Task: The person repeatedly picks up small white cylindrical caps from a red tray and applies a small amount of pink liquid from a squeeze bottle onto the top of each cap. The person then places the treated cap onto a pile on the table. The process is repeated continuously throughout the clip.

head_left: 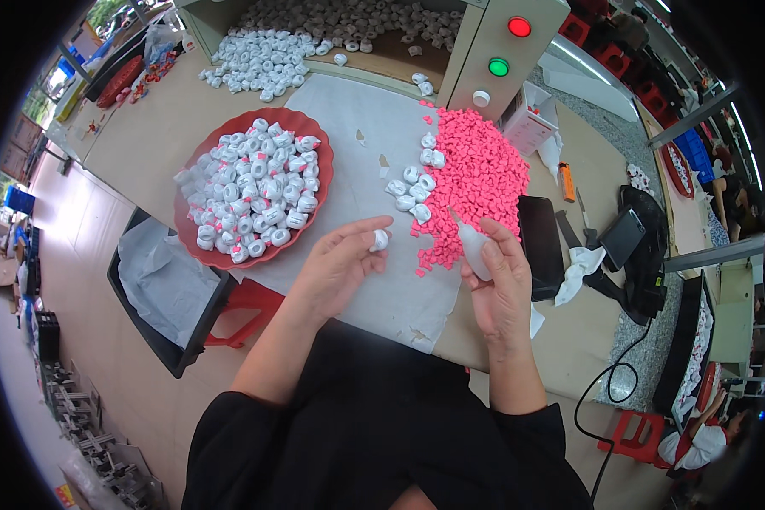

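Between the thumb and fingers of my left hand [338,262] is a small white plastic piece [380,241]. My right hand [503,293] grips a white squeeze bottle [474,253], its thin tip pointing up and to the left over the edge of a heap of small pink pieces [480,161]. Several loose white pieces [411,176] lie along the left border of that heap. To the left, a coral-red scalloped tray [316,143] is piled with white pieces, many showing pink bits. White sheeting [357,110] covers the tabletop between the tray and the heap.
Behind the sheeting stands a pale machine housing [463,76] with white pieces spilling from its opening. A black tray [212,316] sits low at the left, beside a red stool [246,310]. Rightward are a dark case [540,246], an orange lighter [567,182] and a phone [623,238].
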